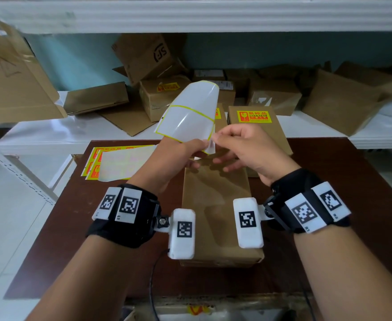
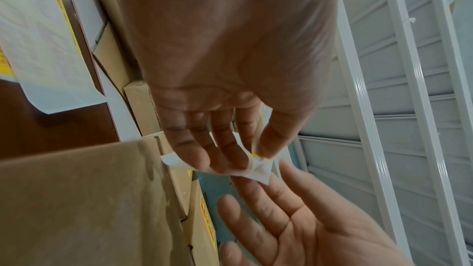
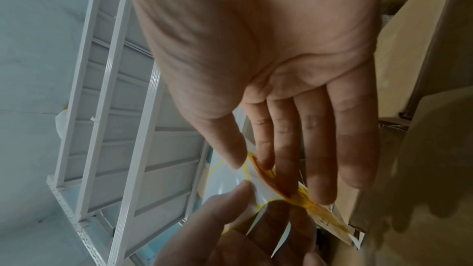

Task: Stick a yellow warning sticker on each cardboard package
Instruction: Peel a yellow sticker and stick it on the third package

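A: Head view, report

B: Left hand (image 1: 181, 154) holds the backing sheet (image 1: 188, 114) by its near edge, thumb on top; the sheet curves up and away, glossy, with empty yellow outlines. Right hand (image 1: 243, 144) pinches a sticker (image 1: 210, 144) at the sheet's lower right corner, thumb against forefinger, other fingers loose. Both hands are raised over a plain box (image 1: 218, 205) on the brown table (image 1: 329, 205)

A: Other items?

B: A labelled box (image 1: 257, 126) stands beyond the hands. More sheets (image 1: 111, 163) lie at the table's left

A: Left wrist view?

B: Thumb (image 2: 274, 139) and fingers (image 2: 230, 149) of the left hand (image 2: 230, 68) clamp the white sheet (image 2: 258, 169) at the fingertips. The right hand (image 2: 294, 219) sits just below, palm showing, fingertips at the sheet's corner; the contact itself is blurred

A: Right wrist view?

B: The sticker (image 3: 294, 191), orange and yellow, runs under the right hand's (image 3: 268, 68) forefinger and middle finger, with the thumb (image 3: 230, 149) just beside its end. The left hand's thumb (image 3: 225, 205) presses the sheet (image 3: 230, 179) right next to it
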